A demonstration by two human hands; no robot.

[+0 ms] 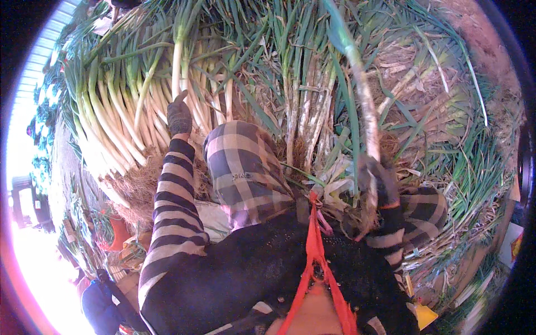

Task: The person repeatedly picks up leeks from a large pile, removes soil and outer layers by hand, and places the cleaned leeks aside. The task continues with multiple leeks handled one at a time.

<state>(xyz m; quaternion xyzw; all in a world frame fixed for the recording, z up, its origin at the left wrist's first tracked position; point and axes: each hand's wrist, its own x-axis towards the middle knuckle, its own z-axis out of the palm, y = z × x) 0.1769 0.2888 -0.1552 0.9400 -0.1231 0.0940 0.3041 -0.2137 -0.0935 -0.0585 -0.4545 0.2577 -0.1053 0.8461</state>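
Note:
My left hand (180,117), in a dark knit glove, closes around the lower white stalk of a peeled long green onion (177,69). Beneath it lies a heap of clean white-stemmed green onions (121,113), their bushy roots (134,188) towards me. By my right knee, my gloved right hand (379,180) grips another long green onion (363,88) near its root end. Its stalk is soiled and stretches away from me, blurred. Between my hands lie unpeeled green onions (307,104) with dirt and dry skins on their stalks.
My checked-trousered knee (247,155) rises between the heaps. Loose leaves and peelings (402,63) cover the ground at right, beside more green onions (456,184). An orange container (119,234) stands at lower left, and a yellow object (425,315) lies at lower right.

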